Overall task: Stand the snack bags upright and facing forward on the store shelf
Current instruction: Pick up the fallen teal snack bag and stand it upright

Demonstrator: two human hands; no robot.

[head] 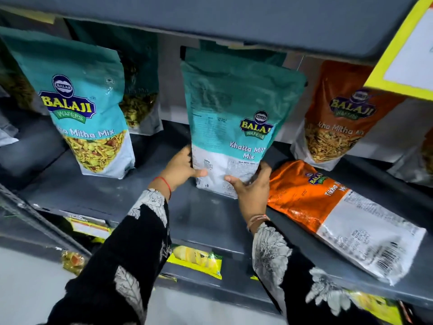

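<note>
A teal Khatta Mitha Mix bag (232,109) stands upright at the middle of the grey shelf (98,195), its printed back side toward me. My left hand (181,167) grips its lower left edge and my right hand (251,191) grips its lower right corner. An orange Tikha Mitha bag (328,207) lies flat on the shelf just right of my right hand, back side up. A teal bag (86,118) stands facing forward at the left. An orange bag (339,118) stands facing forward at the back right.
More teal bags (140,90) stand behind in the back row. The upper shelf's edge (234,22) overhangs close above the bags, with a yellow price tag (407,55) at the right. Yellow packets (196,261) sit on the shelf below.
</note>
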